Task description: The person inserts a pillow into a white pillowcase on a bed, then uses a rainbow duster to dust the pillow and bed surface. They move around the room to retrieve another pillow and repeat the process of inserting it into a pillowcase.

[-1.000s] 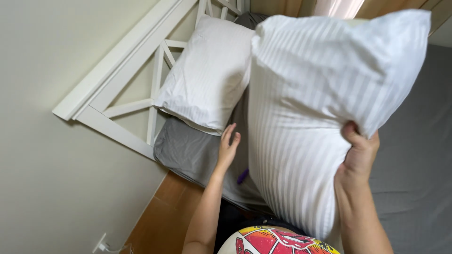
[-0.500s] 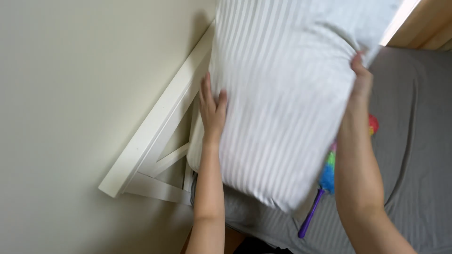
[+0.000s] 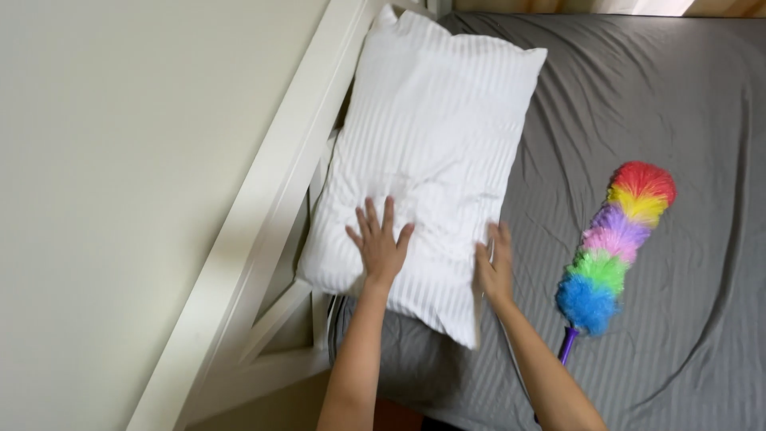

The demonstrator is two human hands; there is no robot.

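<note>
Grey sheet [image 3: 638,96] covers the bed under me, wrinkled and pulled a little loose at the near corner. Nearest to me, my left hand [image 3: 381,247] lies flat on the white striped pillow [image 3: 431,160] with the fingers spread wide, pressing down and gripping nothing. My right hand [image 3: 495,271] sits at the pillow's lower right edge, fingers loosely curved against the side of it; I cannot tell whether they pinch the fabric or only push on it. The pillow lies on the sheet at the head of the bed, its long left side leaning on the white headboard [image 3: 295,199].

I judge the weak spot to be that left side: the headboard has open gaps between its slats, and a hard push from my right hand could wedge the corner into one. Pressing too heavily with my flat left hand could also leave a dent in the filling.

Just beside my right arm lies a rainbow duster [image 3: 614,239], handle toward me. A careless sweep of the elbow could knock it off the bed. Beyond is a plain cream wall [image 3: 120,160].
</note>
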